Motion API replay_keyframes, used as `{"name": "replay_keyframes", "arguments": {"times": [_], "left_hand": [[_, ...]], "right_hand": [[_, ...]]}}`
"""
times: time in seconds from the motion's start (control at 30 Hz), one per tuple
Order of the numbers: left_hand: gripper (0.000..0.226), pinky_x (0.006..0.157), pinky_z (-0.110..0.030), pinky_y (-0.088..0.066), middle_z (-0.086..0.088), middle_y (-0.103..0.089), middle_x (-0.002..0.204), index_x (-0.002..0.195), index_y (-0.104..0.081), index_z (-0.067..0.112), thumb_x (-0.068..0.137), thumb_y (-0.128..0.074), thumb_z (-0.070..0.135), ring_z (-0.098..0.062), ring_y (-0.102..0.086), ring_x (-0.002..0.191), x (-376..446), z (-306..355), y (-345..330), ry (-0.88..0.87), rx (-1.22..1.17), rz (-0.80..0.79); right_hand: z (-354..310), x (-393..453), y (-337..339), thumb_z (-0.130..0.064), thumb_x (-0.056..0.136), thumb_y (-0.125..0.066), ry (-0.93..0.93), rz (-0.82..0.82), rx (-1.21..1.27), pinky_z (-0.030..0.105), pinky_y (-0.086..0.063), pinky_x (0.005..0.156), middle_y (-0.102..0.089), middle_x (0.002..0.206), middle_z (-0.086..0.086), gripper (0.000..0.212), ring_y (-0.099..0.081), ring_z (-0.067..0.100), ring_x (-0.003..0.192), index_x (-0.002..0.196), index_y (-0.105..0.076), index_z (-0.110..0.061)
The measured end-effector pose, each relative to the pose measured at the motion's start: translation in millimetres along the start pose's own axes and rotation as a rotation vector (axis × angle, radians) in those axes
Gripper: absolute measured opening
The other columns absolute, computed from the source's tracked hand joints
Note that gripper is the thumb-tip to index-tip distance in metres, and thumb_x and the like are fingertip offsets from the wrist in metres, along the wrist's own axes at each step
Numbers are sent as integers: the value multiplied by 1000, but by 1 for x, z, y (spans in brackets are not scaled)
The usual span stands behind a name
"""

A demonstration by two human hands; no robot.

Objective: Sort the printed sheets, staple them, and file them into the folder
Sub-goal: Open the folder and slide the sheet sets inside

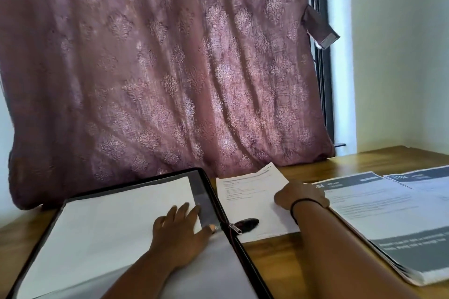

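Note:
A black-edged folder (213,192) lies open at the lower left with white sheets (109,221) inside. My left hand (181,230) rests flat on those sheets, fingers spread. Right of the folder lies a printed sheet set (245,194) on the table. My right hand (300,195) sits on its right edge with the fingers curled down onto the paper; whether they pinch it is hidden. A small dark stapler-like object (247,224) lies on that sheet beside the folder's spine clip (235,228).
Stacks of grey-banded printed sheets (388,213) (427,179) lie on the wooden table (279,264) at the right. A mauve patterned curtain (158,68) hangs right behind the table. A cream wall (401,56) closes the right side.

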State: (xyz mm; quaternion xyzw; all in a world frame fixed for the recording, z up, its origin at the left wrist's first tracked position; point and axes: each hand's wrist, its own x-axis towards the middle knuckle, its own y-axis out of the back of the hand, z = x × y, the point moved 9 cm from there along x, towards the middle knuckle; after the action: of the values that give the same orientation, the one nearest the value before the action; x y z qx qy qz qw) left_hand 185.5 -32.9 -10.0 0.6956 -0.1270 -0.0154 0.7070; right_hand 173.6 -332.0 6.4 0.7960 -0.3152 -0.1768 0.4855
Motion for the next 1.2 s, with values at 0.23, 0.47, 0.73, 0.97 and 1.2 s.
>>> {"name": "replay_keyframes", "arguments": {"times": [0.23,0.47,0.73,0.97,1.2], "left_hand": [[71,118,-43,-7,4,-2,161,152,-7,36,91,-19,69,-21,0,148,4,0,-1,-1,20,0],[69,117,-43,-5,6,-4,161,151,-10,39,90,-24,69,-19,0,148,1,1,5,-2,-48,21],[68,116,-42,-6,9,-6,161,150,-13,41,89,-26,70,-17,-1,148,-3,-3,10,11,-109,45],[63,110,-40,-20,14,-40,147,135,-42,42,86,-22,75,-13,-32,138,-3,-10,26,96,-441,156],[80,71,-30,-43,-1,-65,112,116,-59,22,65,-50,83,-24,-65,92,1,-48,45,143,-1705,224]], "right_hand": [[-8,8,7,-24,91,-60,165,-266,149,31,-41,99,-50,139,14,48,-50,29,125,133,-51,-3],[-8,16,17,-8,86,-67,329,-418,246,33,-42,97,-59,121,15,38,-54,30,112,121,-59,4],[-7,10,61,-22,94,-59,290,-146,328,17,-45,79,-58,124,14,26,-53,25,116,109,-63,-1],[24,21,102,-2,81,-62,169,104,1116,43,-53,78,-63,110,29,28,-63,36,88,108,-59,5],[-100,-71,10,17,77,-58,365,-579,1431,56,-51,89,-69,106,24,37,-65,43,99,113,-62,8]]}}
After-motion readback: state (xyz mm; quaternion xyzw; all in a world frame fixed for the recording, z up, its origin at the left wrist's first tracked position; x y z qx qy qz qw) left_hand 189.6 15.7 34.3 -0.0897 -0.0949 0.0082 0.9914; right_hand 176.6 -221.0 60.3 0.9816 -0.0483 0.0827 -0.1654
